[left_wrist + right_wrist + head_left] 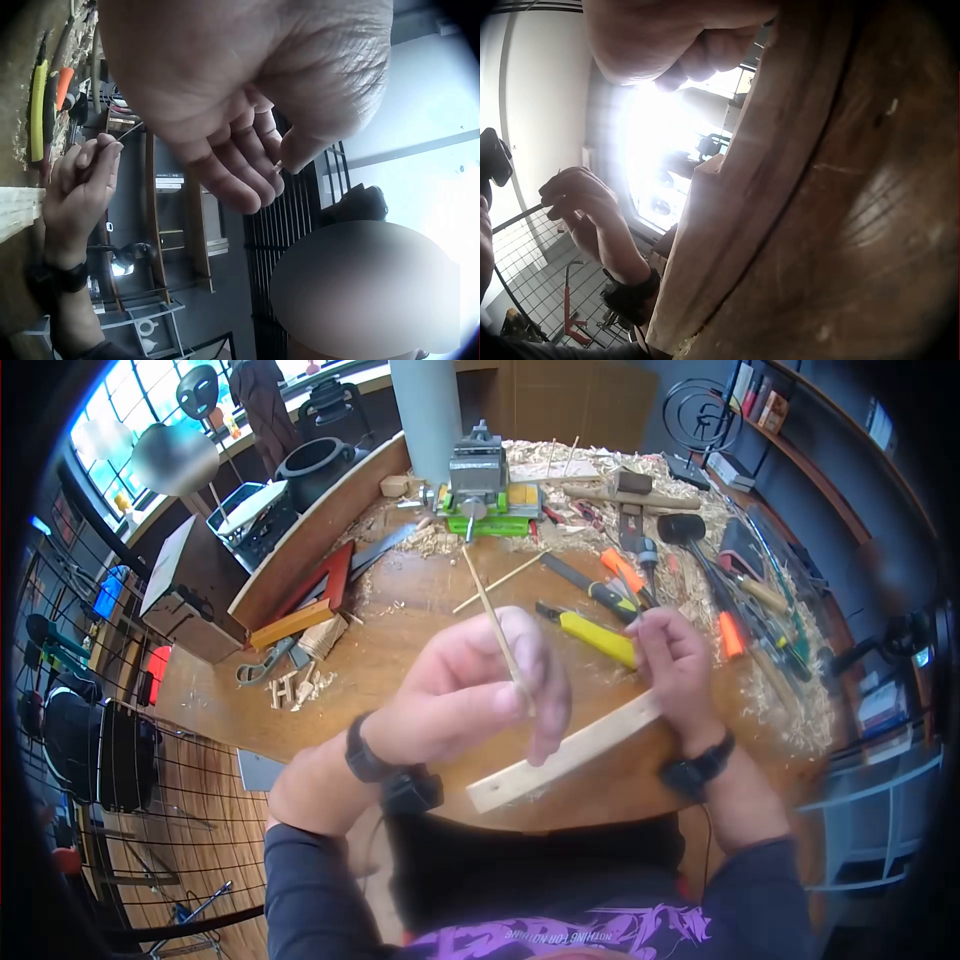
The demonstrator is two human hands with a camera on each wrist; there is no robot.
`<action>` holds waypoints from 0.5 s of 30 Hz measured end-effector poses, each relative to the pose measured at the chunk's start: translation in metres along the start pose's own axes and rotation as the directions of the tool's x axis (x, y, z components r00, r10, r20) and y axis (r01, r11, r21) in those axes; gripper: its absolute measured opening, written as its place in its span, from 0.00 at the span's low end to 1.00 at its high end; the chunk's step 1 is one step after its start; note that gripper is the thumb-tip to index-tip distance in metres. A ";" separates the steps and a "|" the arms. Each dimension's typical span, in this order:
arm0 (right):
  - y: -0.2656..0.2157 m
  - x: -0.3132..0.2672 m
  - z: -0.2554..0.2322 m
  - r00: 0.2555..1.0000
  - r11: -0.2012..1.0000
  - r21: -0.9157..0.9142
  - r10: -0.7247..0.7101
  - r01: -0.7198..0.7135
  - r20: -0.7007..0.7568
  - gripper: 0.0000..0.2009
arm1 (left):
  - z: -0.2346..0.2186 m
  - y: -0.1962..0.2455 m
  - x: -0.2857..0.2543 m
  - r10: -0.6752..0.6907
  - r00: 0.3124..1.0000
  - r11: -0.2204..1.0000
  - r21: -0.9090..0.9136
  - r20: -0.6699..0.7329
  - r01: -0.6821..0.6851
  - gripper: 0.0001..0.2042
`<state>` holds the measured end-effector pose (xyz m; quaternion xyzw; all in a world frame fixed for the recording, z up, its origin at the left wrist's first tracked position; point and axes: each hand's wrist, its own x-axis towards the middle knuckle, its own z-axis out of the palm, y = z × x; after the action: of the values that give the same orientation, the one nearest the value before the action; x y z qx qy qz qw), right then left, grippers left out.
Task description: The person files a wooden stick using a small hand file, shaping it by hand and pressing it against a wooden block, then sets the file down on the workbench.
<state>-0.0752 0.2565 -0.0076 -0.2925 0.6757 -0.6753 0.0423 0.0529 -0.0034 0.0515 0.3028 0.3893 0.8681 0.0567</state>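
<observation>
My left hand [465,685] is raised over the near part of the table, pinching a slim, tapering wooden stick [488,605] between thumb and fingers. The stick points up and away, towards the vise. My right hand [678,665] is at the far-right end of a flat wooden strip [560,758], which has a small hole near each end. Between the right thumb and forefinger is a thin rod [130,130]; its kind cannot be told. In the right wrist view, the strip [742,180] runs close along the tabletop below the right hand.
A yellow-handled cutter [598,638] lies just left of the right hand. Another thin stick [500,582] lies farther back. A vise [480,485] on a green base stands at the rear. Mallets [683,530], tools and shavings cover the right side; a red-framed saw [318,585] lies left.
</observation>
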 end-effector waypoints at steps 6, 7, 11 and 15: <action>-0.001 0.000 -0.003 1.000 1.000 0.015 -0.011 0.011 -0.009 0.11 | 0.005 0.001 0.005 0.006 0.996 1.000 -0.002 0.089 -0.006 0.12; -0.001 0.000 -0.005 1.000 1.000 0.024 -0.010 0.010 -0.007 0.11 | 0.006 0.001 0.007 0.006 0.996 1.000 -0.002 0.089 -0.006 0.12; -0.005 -0.003 -0.002 0.993 0.995 0.018 -0.097 0.098 -0.074 0.09 | 0.007 -0.003 0.024 -0.038 0.995 0.999 -0.022 -0.091 0.036 0.08; -0.034 -0.012 0.002 0.892 0.810 -0.406 -0.451 0.424 0.030 0.03 | -0.005 -0.023 0.042 -0.136 0.925 0.977 -0.200 -0.355 0.067 0.09</action>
<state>-0.0533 0.2630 0.0200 -0.4195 0.7152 -0.5227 -0.1981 0.0133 0.0234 0.0527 0.1081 0.3261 0.9375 0.0558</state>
